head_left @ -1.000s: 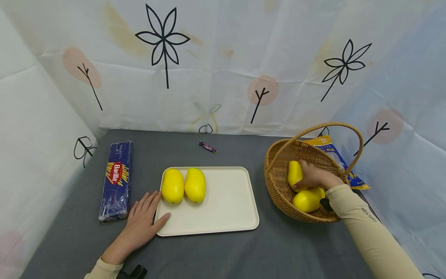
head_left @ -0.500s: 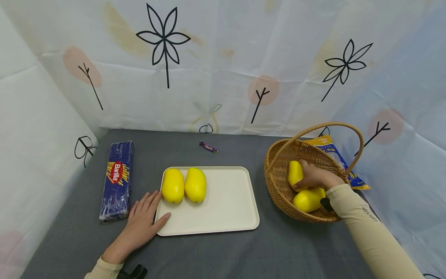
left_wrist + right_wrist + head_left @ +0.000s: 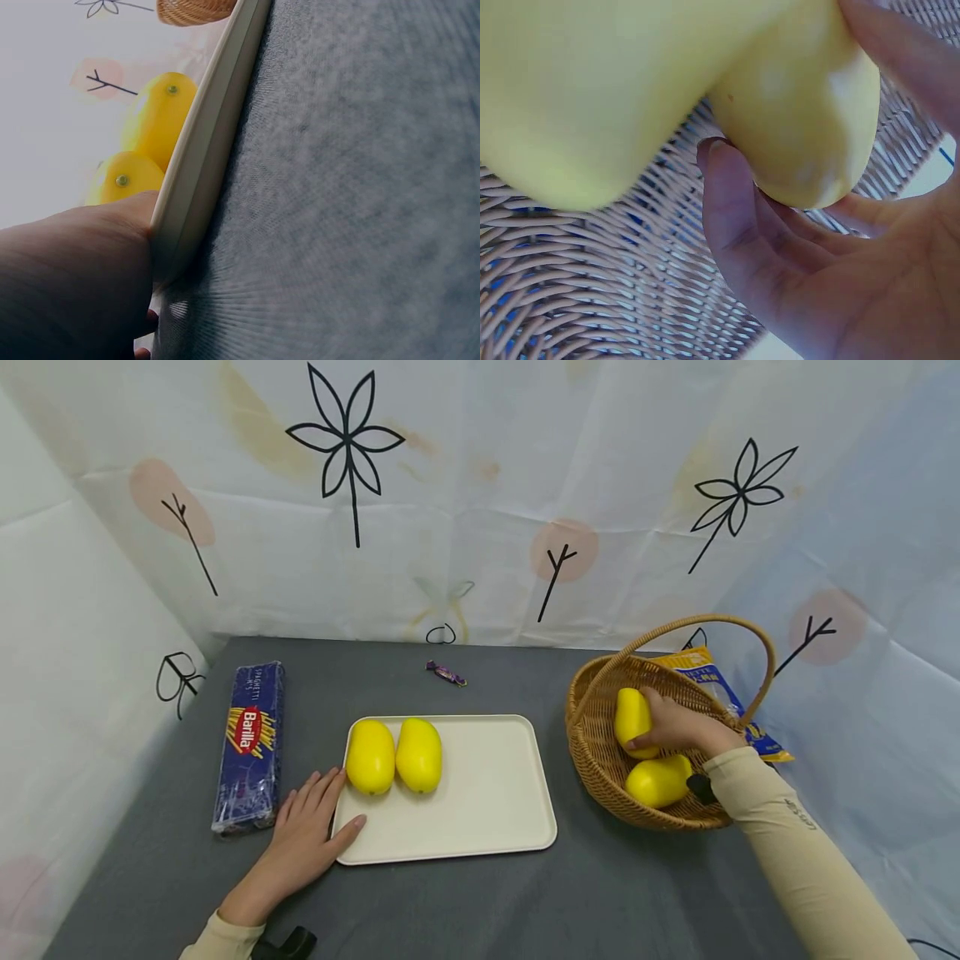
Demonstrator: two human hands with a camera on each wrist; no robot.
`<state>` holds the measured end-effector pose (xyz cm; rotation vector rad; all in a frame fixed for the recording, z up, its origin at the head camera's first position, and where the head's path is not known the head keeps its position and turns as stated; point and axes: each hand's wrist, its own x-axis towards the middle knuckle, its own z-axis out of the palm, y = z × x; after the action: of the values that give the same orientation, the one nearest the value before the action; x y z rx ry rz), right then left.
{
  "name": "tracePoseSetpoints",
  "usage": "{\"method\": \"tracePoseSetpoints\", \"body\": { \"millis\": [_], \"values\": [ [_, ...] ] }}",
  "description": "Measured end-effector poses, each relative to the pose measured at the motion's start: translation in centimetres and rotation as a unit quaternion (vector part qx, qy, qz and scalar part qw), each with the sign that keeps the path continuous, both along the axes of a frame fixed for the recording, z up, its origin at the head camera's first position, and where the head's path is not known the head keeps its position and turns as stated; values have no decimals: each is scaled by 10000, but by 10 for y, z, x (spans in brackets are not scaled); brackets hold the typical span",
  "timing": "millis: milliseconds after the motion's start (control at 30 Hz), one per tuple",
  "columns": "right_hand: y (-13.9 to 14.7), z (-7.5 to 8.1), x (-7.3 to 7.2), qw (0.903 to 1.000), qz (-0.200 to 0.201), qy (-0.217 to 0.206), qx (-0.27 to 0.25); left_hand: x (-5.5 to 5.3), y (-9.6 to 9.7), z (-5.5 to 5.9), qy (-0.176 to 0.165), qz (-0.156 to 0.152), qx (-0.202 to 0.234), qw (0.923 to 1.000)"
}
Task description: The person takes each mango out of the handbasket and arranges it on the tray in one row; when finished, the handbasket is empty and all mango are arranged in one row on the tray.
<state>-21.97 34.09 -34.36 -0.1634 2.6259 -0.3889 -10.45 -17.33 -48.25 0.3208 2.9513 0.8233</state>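
Inside the wicker basket (image 3: pixel 596 768), my right hand (image 3: pixel 678 723) holds a smooth yellow mango (image 3: pixel 632 718). In the right wrist view the thumb and curled fingers close round that mango (image 3: pixel 802 112). A second mango (image 3: pixel 658 782) lies below it in the basket; it looms blurred at the upper left of the right wrist view. My left hand (image 3: pixel 303 831) rests with straight fingers along the left edge of the cream tray (image 3: pixel 480 793), its thumb over the rim. Two more mangoes, a left one (image 3: pixel 371 757) and a right one (image 3: pixel 419 756), sit side by side on the tray.
A blue spaghetti pack (image 3: pixel 250 743) lies left of the tray. Behind the tray is a purple-wrapped candy (image 3: pixel 446 673). A blue and yellow bag (image 3: pixel 712 681) lies behind the basket, whose handle (image 3: pixel 705 620) arches up. Printed cloth walls (image 3: pixel 480 485) enclose the grey table.
My right hand and the mango it holds have shifted slightly up and away from the lower mango. The basket has tipped or shifted a little. My left hand stays put on the tray.
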Motion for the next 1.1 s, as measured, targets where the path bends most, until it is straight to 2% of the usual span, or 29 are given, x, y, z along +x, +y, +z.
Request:
{"method": "tracePoseSetpoints", "body": {
  "millis": [267, 633, 900, 1100],
  "values": [
    [-5, 8, 0, 9996, 47, 256, -131, 0, 0, -1, 1, 1, -4, 10000],
    [-14, 26, 14, 9984, 136, 403, -362, 0, 0, -1, -25, -2, -61, 10000],
    [-24, 47, 35, 9958, 295, 648, -570, 0, -1, 0, -13, -22, -48, 10000],
    [-30, 59, 55, 9919, 606, 881, -690, -1, -2, -2, 15, -27, -30, 10000]
  ]
}}
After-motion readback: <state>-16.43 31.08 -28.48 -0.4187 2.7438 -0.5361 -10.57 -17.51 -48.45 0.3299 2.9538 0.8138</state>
